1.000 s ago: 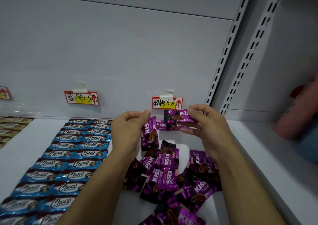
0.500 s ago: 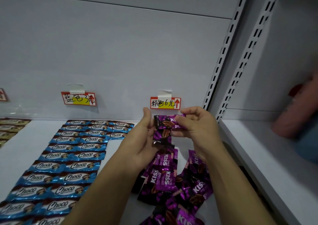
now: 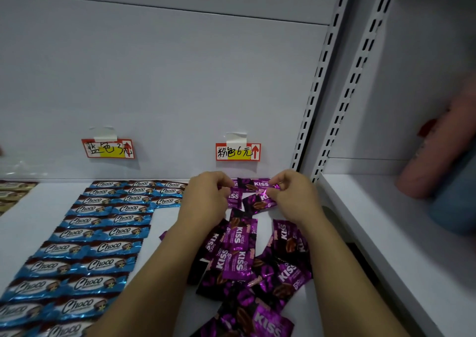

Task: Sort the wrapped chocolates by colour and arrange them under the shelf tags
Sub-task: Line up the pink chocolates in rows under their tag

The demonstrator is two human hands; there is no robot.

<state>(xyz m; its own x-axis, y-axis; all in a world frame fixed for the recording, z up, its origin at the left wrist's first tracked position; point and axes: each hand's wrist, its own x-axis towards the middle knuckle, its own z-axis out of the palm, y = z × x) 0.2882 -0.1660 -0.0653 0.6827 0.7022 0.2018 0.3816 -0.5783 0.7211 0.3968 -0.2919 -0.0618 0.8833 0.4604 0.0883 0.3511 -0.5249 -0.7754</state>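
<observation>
Here the purple chocolate point(image 3: 255, 184) stretches between both hands, just below the pink tag point(image 3: 238, 151). The left hand point(image 3: 206, 197) and right hand point(image 3: 293, 195) each pinch a crimped end. It is probably light, with slippery foil, so the ends are the best hold. The purple heap point(image 3: 244, 262) lies between the wrists, and blue rows point(image 3: 103, 233) lie left of the left hand.

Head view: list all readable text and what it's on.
"Choco": blue foil wrappers, laid in rows.
"KISS", with smaller "Choco": purple foil wrappers.
"蓝色3元" plus a red up arrow: left red-and-white paper tag.
"粉色6元" plus a red up arrow: right red-and-white paper tag.
Too blurred or small to read: brownish wrappers at far left; fine print on wrappers and tags.
</observation>
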